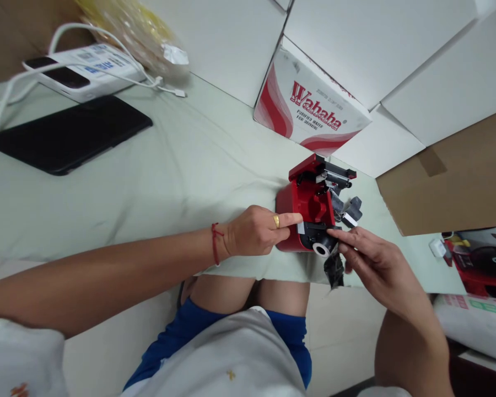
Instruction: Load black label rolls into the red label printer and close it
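A small red machine (287,207) with its lid (308,167) raised sits near the table's front edge, and its red inside shows. At its near end are black parts and a black roll with a white core (321,250). Crumpled black film (334,269) hangs below that roll. My left hand (259,230) holds the machine's left wall, index finger stretched over the rim and the other fingers curled. On the other side, my right hand (374,262) pinches at the black film beside the roll; its exact hold is partly hidden.
Small dark pieces (352,209) lie right of the machine. Behind stand a Wahaha carton (310,107) and a brown carton (446,176). At the left lie a black phone (68,132), a white power bank (91,69), a white cable (14,82) and a plastic bag (144,38).
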`<state>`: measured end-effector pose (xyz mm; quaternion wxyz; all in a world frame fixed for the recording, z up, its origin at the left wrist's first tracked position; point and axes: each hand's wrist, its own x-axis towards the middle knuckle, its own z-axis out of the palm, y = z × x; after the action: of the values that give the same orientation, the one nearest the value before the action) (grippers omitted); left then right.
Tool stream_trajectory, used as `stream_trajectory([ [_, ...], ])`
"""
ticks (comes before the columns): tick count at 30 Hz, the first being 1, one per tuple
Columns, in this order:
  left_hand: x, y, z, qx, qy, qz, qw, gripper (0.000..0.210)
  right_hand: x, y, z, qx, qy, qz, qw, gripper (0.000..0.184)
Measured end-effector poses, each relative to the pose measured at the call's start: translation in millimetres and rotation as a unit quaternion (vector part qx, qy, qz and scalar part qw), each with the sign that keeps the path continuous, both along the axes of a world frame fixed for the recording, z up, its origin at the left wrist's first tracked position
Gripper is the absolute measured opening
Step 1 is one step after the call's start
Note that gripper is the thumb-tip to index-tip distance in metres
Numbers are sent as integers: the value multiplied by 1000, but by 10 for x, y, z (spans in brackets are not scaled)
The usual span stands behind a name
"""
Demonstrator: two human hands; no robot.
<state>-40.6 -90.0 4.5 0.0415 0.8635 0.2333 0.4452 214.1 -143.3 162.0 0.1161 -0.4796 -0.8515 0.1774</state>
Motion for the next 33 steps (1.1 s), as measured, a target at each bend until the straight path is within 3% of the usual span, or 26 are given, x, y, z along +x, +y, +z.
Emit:
stream_trajectory([
  [3, -18, 4, 19, 52, 8, -14, 998, 28, 10, 110, 69, 36, -64, 37, 997, 34],
  [8, -28, 9, 68, 81, -36, -10, 996, 26, -69, 343, 131, -23, -104, 109, 988, 37],
  [14, -13, 15, 67, 87, -51, -16, 995, 24, -273, 660, -28, 82, -147, -15, 986, 35],
  [21, -2, 20, 76, 104, -41, 9, 994, 28, -561, 734, -277, 69, -309, -150, 937, 45],
  [26, -15, 16, 62, 95, -29, 9, 995, 28, -558, 781, -320, 72, -291, -147, 943, 42],
  [33, 3, 36, -50, 68, -23, -8, 997, 31, -629, 1029, -401, 8, -252, -122, 960, 42],
])
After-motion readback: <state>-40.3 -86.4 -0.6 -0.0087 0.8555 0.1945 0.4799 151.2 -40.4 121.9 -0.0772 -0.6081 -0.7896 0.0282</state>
